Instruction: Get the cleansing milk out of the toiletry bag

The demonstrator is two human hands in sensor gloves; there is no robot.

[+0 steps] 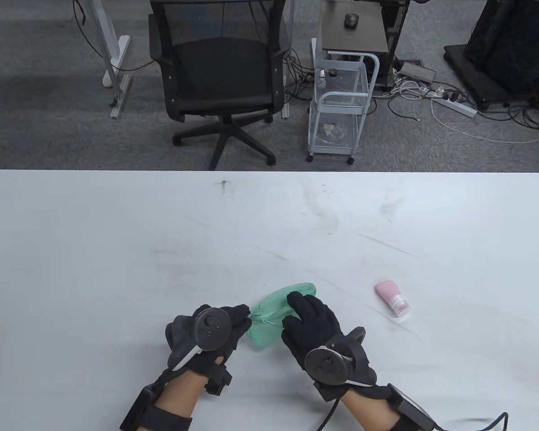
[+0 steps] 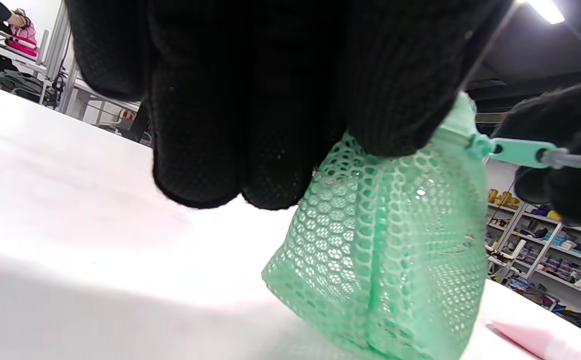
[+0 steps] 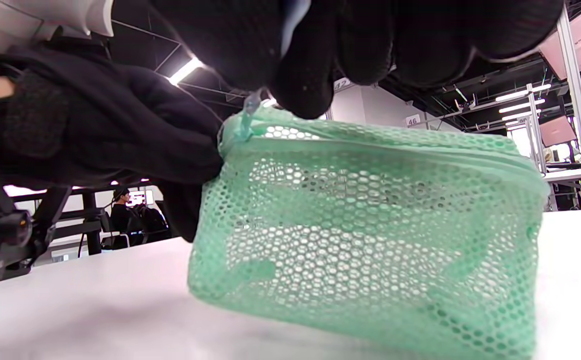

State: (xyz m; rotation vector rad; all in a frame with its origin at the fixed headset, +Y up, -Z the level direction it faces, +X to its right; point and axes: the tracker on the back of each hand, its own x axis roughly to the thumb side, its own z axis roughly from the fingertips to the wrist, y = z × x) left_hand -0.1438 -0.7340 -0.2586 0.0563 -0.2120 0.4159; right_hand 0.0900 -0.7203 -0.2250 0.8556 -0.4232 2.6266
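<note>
Both hands [image 1: 215,330] on green mesh bag [image 1: 274,314]

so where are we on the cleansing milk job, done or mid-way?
Mostly done by the look of it. The pink cleansing milk tube already lies on the table, to the right of and apart from the green mesh toiletry bag. In hand: the left hand grips the bag's end while the right hand pinches the zipper pull. Left: likely just zipping and letting go.
</note>
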